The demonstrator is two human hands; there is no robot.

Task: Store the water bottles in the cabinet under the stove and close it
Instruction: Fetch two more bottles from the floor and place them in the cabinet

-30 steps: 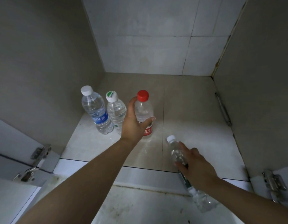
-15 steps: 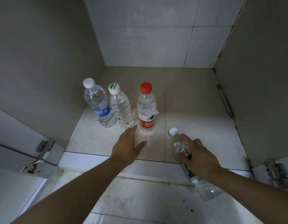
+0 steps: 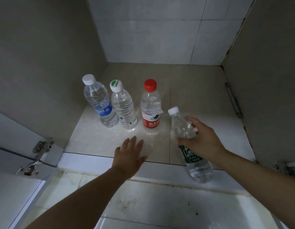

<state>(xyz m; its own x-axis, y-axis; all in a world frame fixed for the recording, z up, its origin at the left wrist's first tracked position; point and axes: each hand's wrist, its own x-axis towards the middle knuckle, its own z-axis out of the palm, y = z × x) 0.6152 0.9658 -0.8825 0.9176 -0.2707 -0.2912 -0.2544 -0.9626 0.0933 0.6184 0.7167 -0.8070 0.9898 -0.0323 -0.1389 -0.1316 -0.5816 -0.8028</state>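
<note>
Three water bottles stand in a row on the cabinet floor [image 3: 201, 103]: a blue-label bottle [image 3: 100, 103] at left, a green-and-white-cap bottle [image 3: 123, 106] beside it, and a red-cap bottle [image 3: 151, 106]. My right hand [image 3: 201, 141] grips a fourth, green-label bottle [image 3: 193, 156] around its upper body, tilted with its white cap pointing into the cabinet, just right of the red-cap bottle. My left hand [image 3: 128, 156] hovers flat and empty near the cabinet's front edge, fingers apart, a little in front of the row.
The cabinet is open, with grey side walls and a tiled back wall. Door hinges show at the left [image 3: 42, 146] and right [image 3: 284, 167] front corners. A metal stay [image 3: 232, 100] runs along the right wall. Stained floor tiles [image 3: 143, 204] lie in front.
My left hand let go of the red-cap bottle and drew back toward the front edge. My right hand has lifted the green-label bottle forward into the cabinet.
</note>
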